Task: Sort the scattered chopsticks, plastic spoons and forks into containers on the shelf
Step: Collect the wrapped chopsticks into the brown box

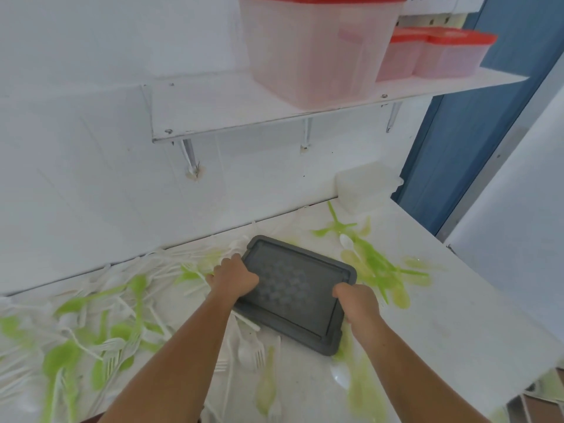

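Observation:
A dark grey rectangular lid (293, 288) lies among scattered cutlery on the white counter (442, 315). My left hand (233, 277) grips its left edge, and my right hand (357, 302) grips its right edge. Green plastic spoons (70, 355) and white plastic forks (256, 355) lie all over the counter, left, front and right of the lid. A large clear container with a red lid (317, 47) stands on the white wall shelf (213, 114). Two smaller red-lidded containers (448, 53) stand behind it to the right.
A white lidded box (366, 184) sits at the counter's back right corner. A blue door frame (476, 132) rises at the right. The shelf overhangs the counter on metal brackets. The counter's right edge drops off near the lower right.

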Motion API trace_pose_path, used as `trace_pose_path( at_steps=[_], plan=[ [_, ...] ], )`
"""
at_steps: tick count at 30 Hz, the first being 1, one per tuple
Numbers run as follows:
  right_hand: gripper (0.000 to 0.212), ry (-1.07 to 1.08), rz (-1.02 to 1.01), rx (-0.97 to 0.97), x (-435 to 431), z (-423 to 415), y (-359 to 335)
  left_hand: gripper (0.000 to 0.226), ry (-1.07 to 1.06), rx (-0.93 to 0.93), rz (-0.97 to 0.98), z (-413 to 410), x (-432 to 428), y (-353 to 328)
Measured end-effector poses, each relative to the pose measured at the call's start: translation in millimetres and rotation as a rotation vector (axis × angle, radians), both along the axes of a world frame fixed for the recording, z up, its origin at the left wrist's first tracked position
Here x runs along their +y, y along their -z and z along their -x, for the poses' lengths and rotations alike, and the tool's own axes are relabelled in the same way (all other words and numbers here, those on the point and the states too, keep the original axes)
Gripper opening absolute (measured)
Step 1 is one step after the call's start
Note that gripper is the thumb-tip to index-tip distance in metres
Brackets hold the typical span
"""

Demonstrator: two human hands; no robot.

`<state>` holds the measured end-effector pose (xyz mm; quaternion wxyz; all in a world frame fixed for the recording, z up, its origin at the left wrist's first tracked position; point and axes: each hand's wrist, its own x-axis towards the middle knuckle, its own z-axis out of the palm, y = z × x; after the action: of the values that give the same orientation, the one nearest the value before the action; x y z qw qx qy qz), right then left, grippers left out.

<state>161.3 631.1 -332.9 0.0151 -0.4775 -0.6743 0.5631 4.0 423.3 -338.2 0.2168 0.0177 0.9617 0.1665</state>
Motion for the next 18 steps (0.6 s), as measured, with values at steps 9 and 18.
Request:
trace_pose_path(
  at_steps=[9,18],
  plan=[
    [0.053,-0.013,-0.195,0.362,-21,-34,-88,0.031,-0.086,0.202,-0.470,-30,-67,-85],
    [0.048,-0.349,-0.290,0.421,-156,-115,-105,0.029,-0.251,0.348,-0.540,-212,-292,-140]
  ],
)
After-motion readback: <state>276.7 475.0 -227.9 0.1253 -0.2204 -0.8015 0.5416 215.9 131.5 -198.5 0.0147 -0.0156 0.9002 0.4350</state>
